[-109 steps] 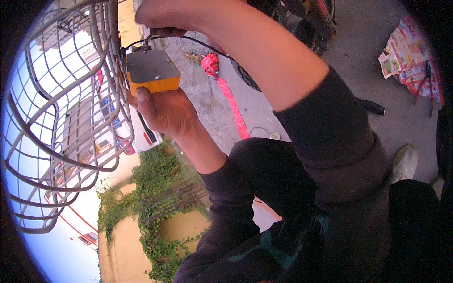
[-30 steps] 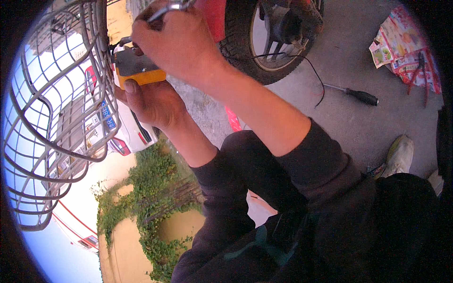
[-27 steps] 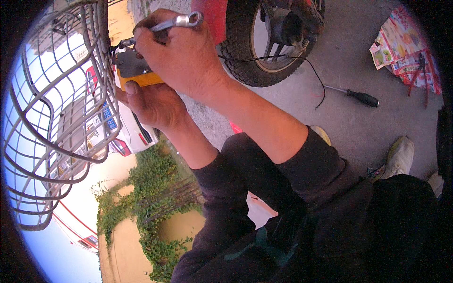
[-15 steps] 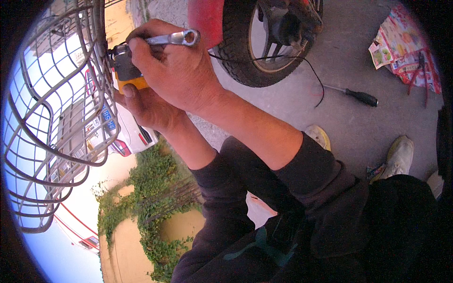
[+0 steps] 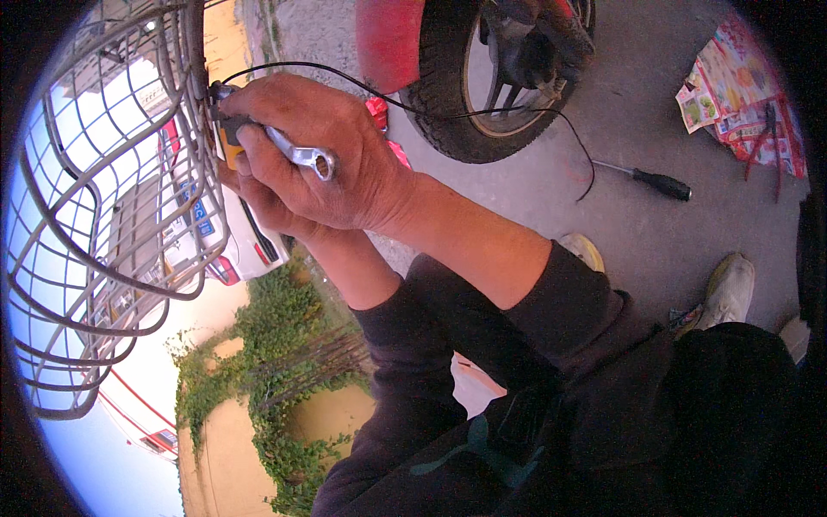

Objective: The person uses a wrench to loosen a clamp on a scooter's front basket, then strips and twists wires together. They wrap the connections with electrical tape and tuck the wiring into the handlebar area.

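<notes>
My right hand (image 5: 332,146) is closed round a silver ring-ended wrench (image 5: 300,153), whose ring end points back toward my wrist. Its fingertips press against a small yellow and dark-grey part (image 5: 228,142) at the wire basket's edge. Under it, my left hand (image 5: 280,207) is closed on that same part from below; its fingers are mostly hidden behind the right hand. A thin black cable (image 5: 345,77) arches from the part, passes over the wheel and ends on the ground. The wrench's working end cannot be made out.
A grey wire basket (image 5: 142,280) fills the left side. Beyond the hands stand a black tyre (image 5: 439,112) and a red fender (image 5: 388,43). A screwdriver (image 5: 659,183) and a printed colourful bag (image 5: 732,77) lie on the pavement. A white car (image 5: 250,233) is parked behind the basket.
My right hand has moved down and turned, so the wrench now slants downward and the hand covers most of the yellow part. The cable now arches above the hand.
</notes>
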